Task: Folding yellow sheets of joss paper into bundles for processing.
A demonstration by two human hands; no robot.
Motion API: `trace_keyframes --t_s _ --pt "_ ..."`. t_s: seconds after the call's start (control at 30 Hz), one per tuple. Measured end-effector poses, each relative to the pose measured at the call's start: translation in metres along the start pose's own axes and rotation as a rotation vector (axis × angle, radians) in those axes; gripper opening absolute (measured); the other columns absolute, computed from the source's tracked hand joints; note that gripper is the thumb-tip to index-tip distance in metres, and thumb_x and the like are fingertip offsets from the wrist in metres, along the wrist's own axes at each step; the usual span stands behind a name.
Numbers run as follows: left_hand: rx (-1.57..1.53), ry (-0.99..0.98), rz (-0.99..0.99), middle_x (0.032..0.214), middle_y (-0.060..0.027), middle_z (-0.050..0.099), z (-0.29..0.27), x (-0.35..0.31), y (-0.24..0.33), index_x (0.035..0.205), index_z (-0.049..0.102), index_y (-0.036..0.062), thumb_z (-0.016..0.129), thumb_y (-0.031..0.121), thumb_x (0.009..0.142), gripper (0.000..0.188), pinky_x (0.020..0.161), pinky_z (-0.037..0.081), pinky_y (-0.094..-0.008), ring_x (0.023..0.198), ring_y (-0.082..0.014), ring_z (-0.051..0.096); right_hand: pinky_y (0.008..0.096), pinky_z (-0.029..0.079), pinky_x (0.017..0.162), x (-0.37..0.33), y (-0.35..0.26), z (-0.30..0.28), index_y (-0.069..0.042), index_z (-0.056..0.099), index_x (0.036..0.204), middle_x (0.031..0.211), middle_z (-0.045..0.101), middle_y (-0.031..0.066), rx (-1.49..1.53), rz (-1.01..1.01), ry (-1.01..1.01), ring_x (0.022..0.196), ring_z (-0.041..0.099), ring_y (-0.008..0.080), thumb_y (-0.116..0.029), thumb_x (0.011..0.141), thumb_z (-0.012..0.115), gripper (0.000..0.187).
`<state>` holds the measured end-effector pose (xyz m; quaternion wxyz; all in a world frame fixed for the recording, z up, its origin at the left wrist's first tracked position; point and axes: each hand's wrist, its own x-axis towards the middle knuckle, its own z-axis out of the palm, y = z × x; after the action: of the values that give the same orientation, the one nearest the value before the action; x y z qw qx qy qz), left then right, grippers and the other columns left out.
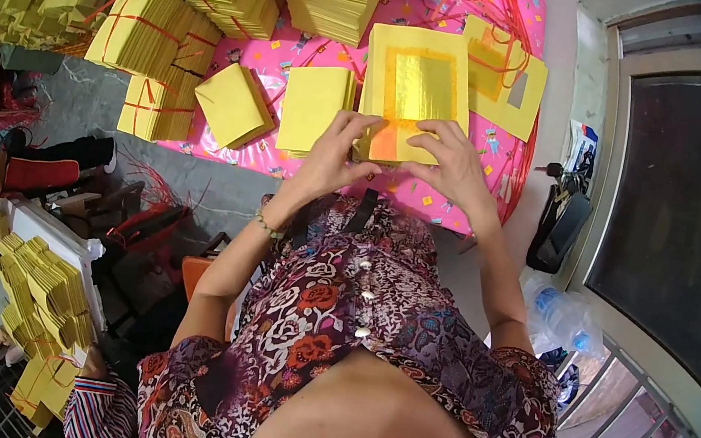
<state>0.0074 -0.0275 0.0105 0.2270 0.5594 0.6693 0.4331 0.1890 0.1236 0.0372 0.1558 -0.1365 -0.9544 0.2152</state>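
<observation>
In front of me on the pink table lies a stack of yellow paper (379,54), its top sheet bearing a shiny gold foil square (426,89) framed in orange. My left hand (343,149) has bent fingers on the sheet's near left part, with the thumb at the near edge. On the near right, my right hand (455,167) mirrors it, fingers curled on the paper and thumb toward the edge. Both hands are closed around the paper's near side; the thumb tips are partly hard to make out. Just left of my left hand sits a folded yellow paper stack (311,107).
Yellow bundles tied with red string (147,26) crowd the table's left and back. A loose yellow sheet (517,94) and red strings (516,11) lie at the right. A chair-side tray (92,256) holds more yellow bundles, with other people's hands near it. A door (684,198) stands right.
</observation>
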Motion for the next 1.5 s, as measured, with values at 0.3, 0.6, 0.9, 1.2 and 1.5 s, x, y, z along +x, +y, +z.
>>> trace_keyframes --t_s 0.3,0.6,0.9,1.2,1.5 --pt "-0.062 -0.054 -0.019 0.109 -0.0114 0.049 0.005 -0.001 -0.004 0.124 0.051 0.0105 0.077 0.012 0.070 0.060 0.080 0.051 -0.0339 0.093 -0.0249 0.056 0.0361 0.048 0.081 -0.002 0.007 0.001 -0.007 0.068 0.090 0.103 0.061 0.0085 0.073 0.001 -0.009 0.096 0.058 0.0264 -0.018 0.071 0.075 0.023" --pt "-0.168 0.060 -0.085 0.096 -0.0083 0.052 0.017 -0.003 -0.006 0.116 0.057 0.0072 0.069 0.012 0.081 0.037 0.068 0.050 -0.0280 0.079 -0.0169 0.055 0.0358 0.047 0.082 -0.003 0.011 0.002 -0.009 0.071 0.087 0.101 0.063 0.0068 0.188 0.083 -0.024 0.097 0.057 0.0242 -0.022 0.080 0.068 0.016" --pt "-0.157 0.094 -0.128 0.094 -0.0100 0.054 0.019 0.001 -0.007 0.109 0.061 0.0045 0.065 0.009 0.084 0.026 0.061 0.050 -0.0282 0.074 -0.0183 0.061 0.0362 0.046 0.082 -0.004 0.010 0.003 -0.009 0.071 0.085 0.100 0.062 0.0062 0.193 0.087 -0.003 0.098 0.057 0.0243 -0.021 0.080 0.068 0.014" --pt "-0.146 0.086 -0.121 0.094 -0.0102 0.053 0.019 0.000 -0.008 0.109 0.061 0.0046 0.064 0.009 0.084 0.026 0.061 0.050 -0.0282 0.075 -0.0183 0.061 0.0369 0.046 0.082 -0.004 0.011 0.003 -0.008 0.071 0.085 0.100 0.062 0.0063 0.190 0.088 -0.007 0.097 0.056 0.0245 -0.021 0.081 0.066 0.014" --pt "0.073 0.109 0.024 0.098 -0.0113 0.054 0.007 0.013 0.008 0.103 0.062 0.0080 0.080 0.026 0.068 0.043 0.076 0.049 -0.0376 0.095 -0.0290 0.055 0.0367 0.049 0.076 0.000 -0.007 -0.001 -0.005 0.066 0.084 0.093 0.062 0.0051 0.081 0.061 0.053 0.090 0.059 0.0248 -0.017 0.079 0.067 0.013"
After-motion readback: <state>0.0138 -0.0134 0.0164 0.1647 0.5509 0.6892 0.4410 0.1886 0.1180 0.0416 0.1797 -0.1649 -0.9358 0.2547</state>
